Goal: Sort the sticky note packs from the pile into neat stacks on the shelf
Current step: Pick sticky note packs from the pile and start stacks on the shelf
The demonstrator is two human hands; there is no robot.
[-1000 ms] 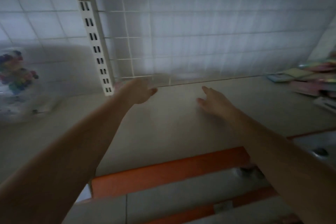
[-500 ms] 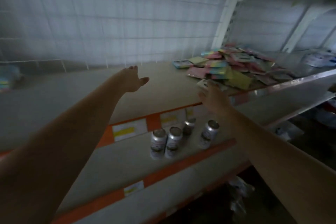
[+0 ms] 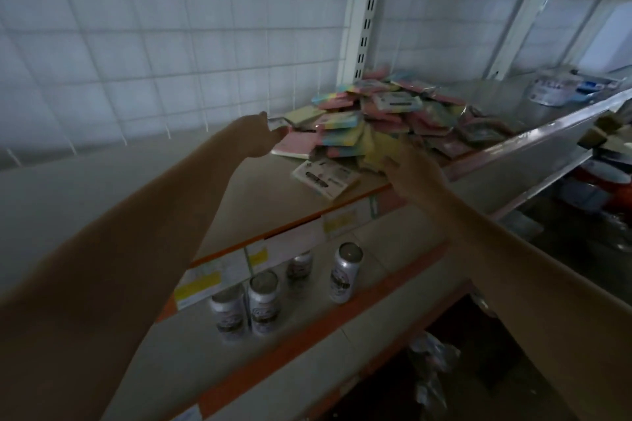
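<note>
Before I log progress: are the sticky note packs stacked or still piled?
Still piled: the sticky note packs lie jumbled and overlapping at odd angles on the shelf; no neat stack shows.

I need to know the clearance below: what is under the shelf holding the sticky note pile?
Under the shelf sits a lower shelf with four upright cans near its front. Price labels line the upper shelf's edge. Whatever stands farther back beneath the pile is hidden.

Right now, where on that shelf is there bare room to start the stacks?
Free: the shelf surface left of the pile, between the wire grid back and the orange front edge. Crowded: right of the left hand, where packs reach the front edge by the right hand.
</note>
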